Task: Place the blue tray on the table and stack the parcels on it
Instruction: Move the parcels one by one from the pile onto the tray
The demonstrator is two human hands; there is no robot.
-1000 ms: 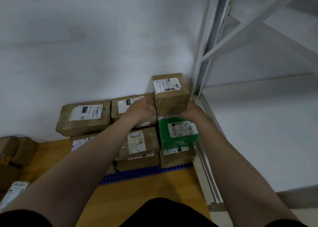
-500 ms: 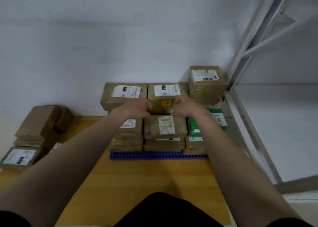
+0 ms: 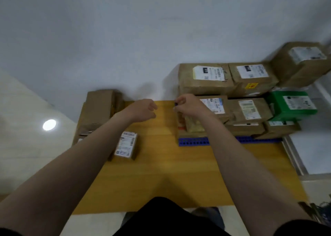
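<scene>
Left hand (image 3: 143, 109) is hanging slack and empty; right hand (image 3: 189, 106), curled, grasp unclear, is hovering beside parcels (image 3: 206, 87) packed tight to fit the blue tray (image 3: 193, 142).

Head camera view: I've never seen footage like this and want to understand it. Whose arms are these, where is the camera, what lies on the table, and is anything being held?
No machine here: a person wears the camera on the head, looking down along their own bare arms. On the wooden table lies a blue tray stacked with brown parcels and one green parcel. A small labelled parcel and plain brown boxes sit further left. The left hand hangs loosely curled, holding nothing. The right hand is curled beside the stack; blur hides whether it grips anything.
</scene>
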